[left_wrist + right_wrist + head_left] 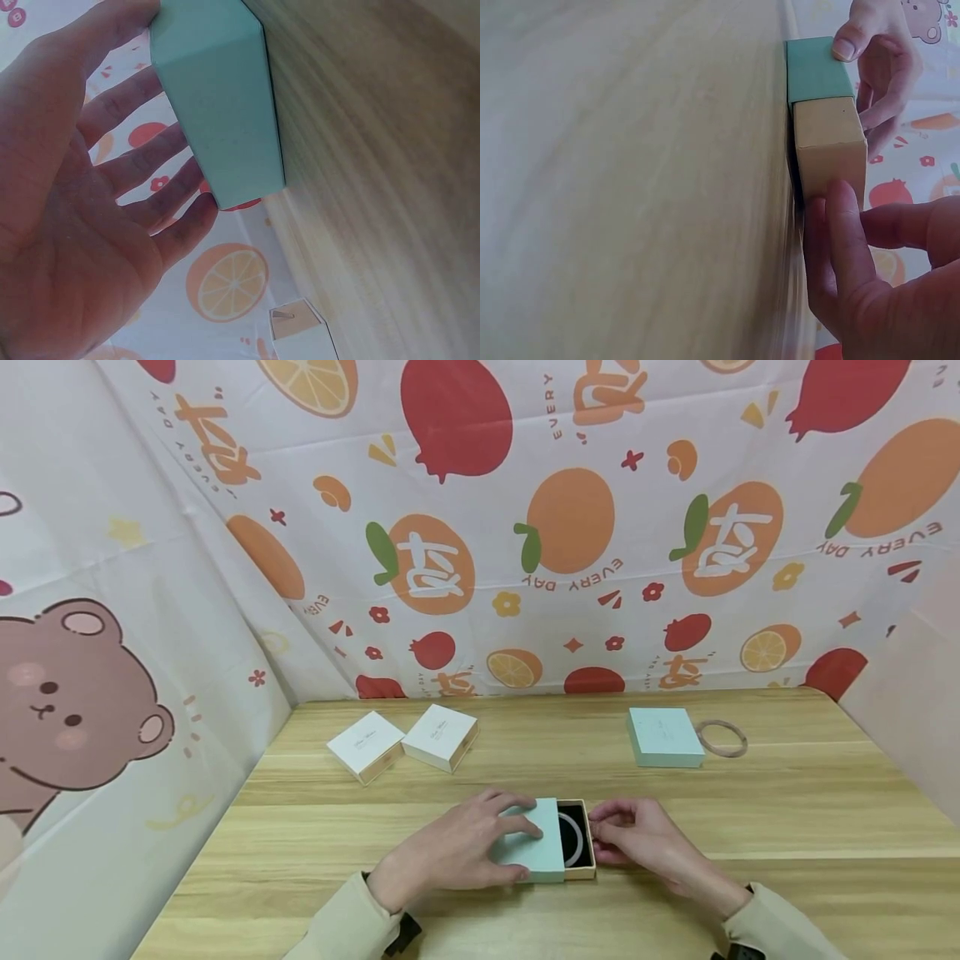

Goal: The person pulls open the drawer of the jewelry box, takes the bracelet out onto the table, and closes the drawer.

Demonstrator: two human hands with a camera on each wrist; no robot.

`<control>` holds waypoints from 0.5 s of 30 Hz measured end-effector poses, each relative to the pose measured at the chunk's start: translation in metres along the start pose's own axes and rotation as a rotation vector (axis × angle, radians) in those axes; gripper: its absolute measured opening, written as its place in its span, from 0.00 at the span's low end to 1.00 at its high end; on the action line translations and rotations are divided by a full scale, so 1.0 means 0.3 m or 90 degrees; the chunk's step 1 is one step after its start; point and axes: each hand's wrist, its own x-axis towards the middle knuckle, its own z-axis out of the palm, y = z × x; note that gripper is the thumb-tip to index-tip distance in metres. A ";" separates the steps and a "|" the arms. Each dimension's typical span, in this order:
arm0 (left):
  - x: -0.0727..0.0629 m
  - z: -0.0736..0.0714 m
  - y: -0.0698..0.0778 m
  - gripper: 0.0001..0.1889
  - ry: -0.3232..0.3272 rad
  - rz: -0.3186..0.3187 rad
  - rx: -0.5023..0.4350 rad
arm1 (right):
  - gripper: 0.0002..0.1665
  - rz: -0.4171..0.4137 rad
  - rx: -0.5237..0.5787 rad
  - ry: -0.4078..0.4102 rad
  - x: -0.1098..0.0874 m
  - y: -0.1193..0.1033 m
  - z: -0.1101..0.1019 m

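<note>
A mint-green slide-out box stands at the near middle of the table, its sleeve on the left and its tan inner tray partly out on the right. Against the tray's black lining lies a pale bangle, partly hidden by the sleeve. My left hand holds the sleeve with fingers spread over the top and the thumb at the near edge. At the tray's end, my right hand pinches with thumb and fingertips; in the right wrist view they touch the tan end face. Whether a pull tab sits between them is hidden.
Two white boxes, one on the left and one beside it, lie at the back left. A second mint-green box is at the back right, with a brownish bangle beside it. A fruit-print cloth hangs behind the table.
</note>
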 end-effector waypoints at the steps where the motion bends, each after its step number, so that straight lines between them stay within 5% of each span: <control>1: 0.000 0.000 0.000 0.22 -0.001 0.000 -0.001 | 0.16 -0.002 0.000 0.002 0.000 -0.001 0.001; 15: 0.001 -0.001 -0.002 0.22 0.004 0.005 -0.004 | 0.23 -0.018 -0.030 -0.006 0.006 -0.007 0.008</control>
